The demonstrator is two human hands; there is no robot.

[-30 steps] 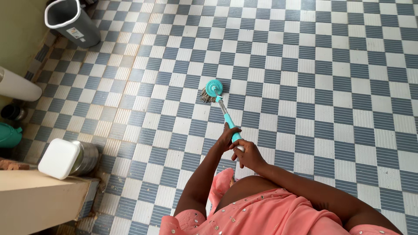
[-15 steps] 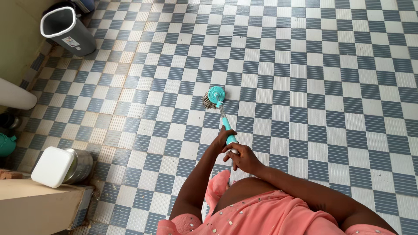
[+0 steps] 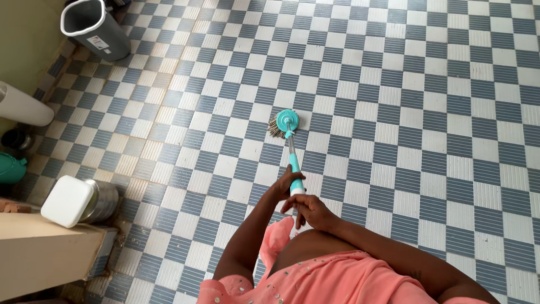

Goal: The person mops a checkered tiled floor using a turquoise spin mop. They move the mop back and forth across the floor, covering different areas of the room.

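— Where both arms come in from the bottom edge, what do we record of the hands?

— We record the left hand (image 3: 286,184) closed around the teal grip of the floor brush (image 3: 288,147), the forearm running up and slightly rightward from a bent elbow beside the pink garment (image 3: 332,281). The right hand (image 3: 310,210) sits just below it at the end of the handle, fingers curled loosely, index finger pointing down; we cannot tell whether it actually grips the handle or only rests against it. The right forearm enters from the lower right and lies nearly level.

— And the brush itself?

— We find it tilted away from the person, its round teal head with tan bristles pressed on the checkered tile floor (image 3: 427,112), near the middle of the view, well apart from everything along the wall.

— What else do we note?

— At far left, we note a grey waste bin (image 3: 93,27) standing in the upper corner, a white fixture (image 3: 22,106) against the wall, a green container (image 3: 11,168) below it, and a metal canister with a white square lid (image 3: 79,200) lying on its side just beside a beige desk (image 3: 39,256).
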